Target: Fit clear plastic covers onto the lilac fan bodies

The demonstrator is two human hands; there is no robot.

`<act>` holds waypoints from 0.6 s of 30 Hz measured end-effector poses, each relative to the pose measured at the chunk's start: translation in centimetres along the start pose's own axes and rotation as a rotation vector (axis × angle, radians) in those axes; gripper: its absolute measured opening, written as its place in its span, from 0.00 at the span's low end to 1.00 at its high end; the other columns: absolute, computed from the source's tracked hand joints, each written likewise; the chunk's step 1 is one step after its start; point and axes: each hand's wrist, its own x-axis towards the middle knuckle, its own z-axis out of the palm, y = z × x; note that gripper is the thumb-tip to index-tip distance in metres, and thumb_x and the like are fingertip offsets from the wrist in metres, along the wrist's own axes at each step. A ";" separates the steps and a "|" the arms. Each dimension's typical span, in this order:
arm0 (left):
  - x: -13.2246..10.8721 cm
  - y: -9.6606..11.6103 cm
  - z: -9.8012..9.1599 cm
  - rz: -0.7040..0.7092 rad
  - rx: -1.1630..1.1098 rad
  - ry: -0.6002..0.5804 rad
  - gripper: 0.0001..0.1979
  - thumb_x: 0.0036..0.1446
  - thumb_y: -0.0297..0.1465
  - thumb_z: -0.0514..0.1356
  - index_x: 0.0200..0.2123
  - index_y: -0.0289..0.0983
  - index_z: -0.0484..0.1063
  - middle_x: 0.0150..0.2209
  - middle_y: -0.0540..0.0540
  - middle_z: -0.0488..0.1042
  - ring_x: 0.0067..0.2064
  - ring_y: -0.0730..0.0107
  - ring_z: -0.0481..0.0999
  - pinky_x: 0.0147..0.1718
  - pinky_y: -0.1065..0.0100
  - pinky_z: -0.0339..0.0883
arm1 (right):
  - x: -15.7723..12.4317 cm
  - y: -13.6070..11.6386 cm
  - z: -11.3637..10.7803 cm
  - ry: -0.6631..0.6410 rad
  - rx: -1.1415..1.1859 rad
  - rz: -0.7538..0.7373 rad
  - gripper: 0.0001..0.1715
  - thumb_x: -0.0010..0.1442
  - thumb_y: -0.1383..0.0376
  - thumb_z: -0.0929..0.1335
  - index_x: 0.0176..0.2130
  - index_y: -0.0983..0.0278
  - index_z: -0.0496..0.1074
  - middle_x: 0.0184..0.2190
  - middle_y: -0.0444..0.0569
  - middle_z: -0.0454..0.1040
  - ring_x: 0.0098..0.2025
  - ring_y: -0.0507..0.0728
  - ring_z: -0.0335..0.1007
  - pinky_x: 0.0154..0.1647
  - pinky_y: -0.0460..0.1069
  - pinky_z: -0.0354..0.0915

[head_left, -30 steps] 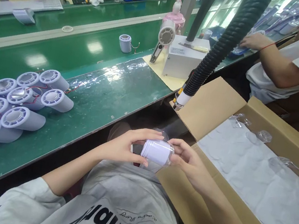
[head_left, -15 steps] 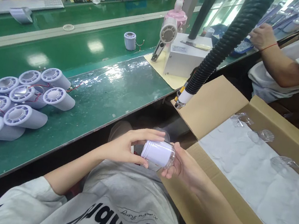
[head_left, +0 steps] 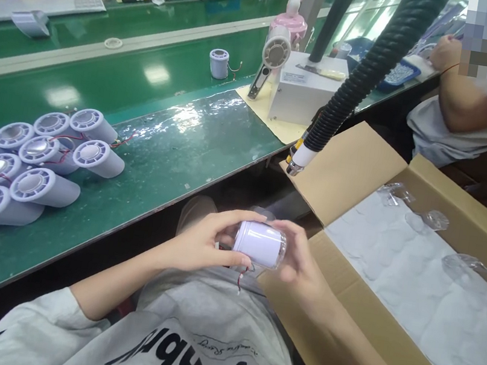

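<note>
A white cylindrical housing (head_left: 260, 243) lies sideways between both my hands, over my lap, below the bench edge. My left hand (head_left: 205, 241) grips its left end with thumb under and fingers on top. My right hand (head_left: 300, 261) cups its right end, where a clear plastic cap or film seems to sit. A thin red wire (head_left: 241, 277) hangs from under the housing. Several similar white housings (head_left: 26, 165) lie in a cluster on the green bench at the left.
An open cardboard box (head_left: 350, 168) with white foam and clear plastic caps (head_left: 434, 220) stands at my right. A black corrugated hose (head_left: 365, 72) hangs down above it. A white machine box (head_left: 306, 88), a pink fan and a lone housing (head_left: 218, 63) sit further back. Other people work across and right.
The housing has risen slightly and turned in my hands. My right-hand fingers moved from under it to wrap its right end. A red wire now shows below it.
</note>
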 end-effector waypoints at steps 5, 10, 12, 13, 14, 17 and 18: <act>-0.2 -0.1 -0.2 -0.069 -0.047 -0.020 0.31 0.54 0.36 0.67 0.61 0.43 0.64 0.48 0.43 0.75 0.43 0.65 0.77 0.40 0.68 0.72 | -0.7 -0.4 -0.5 0.013 -0.380 -0.329 0.22 0.58 0.65 0.73 0.52 0.53 0.72 0.62 0.50 0.65 0.62 0.66 0.62 0.63 0.65 0.60; -0.2 0.2 -0.4 0.023 -0.089 -0.135 0.37 0.50 0.28 0.69 0.63 0.47 0.63 0.62 0.42 0.66 0.56 0.56 0.73 0.53 0.61 0.70 | -1.0 -0.6 -0.4 -0.014 0.070 -0.004 0.31 0.57 0.62 0.75 0.58 0.53 0.68 0.49 0.50 0.76 0.45 0.62 0.76 0.45 0.58 0.75; -0.2 0.3 -0.5 -0.008 -0.152 -0.155 0.36 0.52 0.26 0.67 0.63 0.47 0.63 0.60 0.42 0.69 0.55 0.58 0.75 0.54 0.61 0.69 | -1.0 -0.8 -0.4 -0.009 0.111 0.038 0.29 0.55 0.62 0.76 0.56 0.53 0.71 0.44 0.48 0.78 0.43 0.62 0.77 0.44 0.57 0.75; -0.1 0.2 -0.5 -0.034 -0.182 -0.159 0.36 0.53 0.26 0.67 0.63 0.47 0.62 0.59 0.42 0.70 0.55 0.59 0.75 0.53 0.61 0.69 | -1.0 -0.9 -0.4 -0.004 0.095 0.039 0.28 0.54 0.63 0.76 0.54 0.54 0.73 0.42 0.47 0.78 0.42 0.61 0.77 0.45 0.57 0.75; -0.1 0.0 -0.5 -0.062 -0.204 -0.160 0.37 0.53 0.26 0.67 0.64 0.47 0.61 0.57 0.42 0.72 0.54 0.60 0.75 0.53 0.62 0.69 | -0.9 -0.9 -0.4 -0.005 0.075 0.043 0.28 0.53 0.64 0.76 0.53 0.53 0.74 0.39 0.46 0.79 0.40 0.61 0.77 0.44 0.57 0.75; 0.1 -1.4 -0.4 -0.144 -0.242 -0.161 0.40 0.51 0.26 0.68 0.65 0.48 0.59 0.52 0.45 0.76 0.49 0.63 0.78 0.50 0.63 0.70 | -0.9 -0.6 -0.1 -0.008 0.036 0.082 0.27 0.55 0.67 0.74 0.54 0.53 0.74 0.33 0.43 0.79 0.34 0.58 0.76 0.42 0.56 0.74; 0.1 -2.0 -0.2 -0.170 -0.249 -0.158 0.40 0.51 0.27 0.68 0.65 0.48 0.58 0.51 0.45 0.76 0.47 0.63 0.78 0.48 0.64 0.70 | -0.8 -0.3 0.2 -0.001 0.036 0.098 0.27 0.55 0.66 0.74 0.55 0.54 0.74 0.34 0.44 0.80 0.34 0.58 0.76 0.41 0.55 0.73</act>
